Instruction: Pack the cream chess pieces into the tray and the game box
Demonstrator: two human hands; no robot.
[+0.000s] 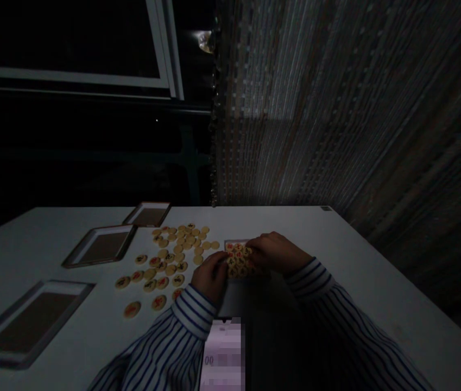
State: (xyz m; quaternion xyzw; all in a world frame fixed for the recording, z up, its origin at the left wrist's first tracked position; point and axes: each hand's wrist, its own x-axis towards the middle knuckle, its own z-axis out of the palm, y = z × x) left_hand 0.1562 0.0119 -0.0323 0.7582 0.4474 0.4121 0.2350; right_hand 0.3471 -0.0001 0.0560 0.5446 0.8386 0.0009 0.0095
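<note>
A small shallow box (236, 240) in front of me holds rows of round Chinese chess pieces (237, 260), marked with red and black characters. At the box's left edge is my left hand (209, 278), its fingers curled in and the tips close against the pieces. My right hand (277, 252) reaches over the box's right side, fingers bent down onto the pieces there and covering some of them. Whether either hand pinches a piece is hidden by the fingers and the dim light. Many loose Chinese chess pieces (170, 269) lie scattered to the left, some face up, others blank.
Three shallow framed trays (38, 288), (102, 228), (157, 203) stand along the left of the white table (377, 304). A lit phone screen (221, 355) is at the near edge, between my forearms. Behind the table hangs a string curtain (271, 125), beside a dark window.
</note>
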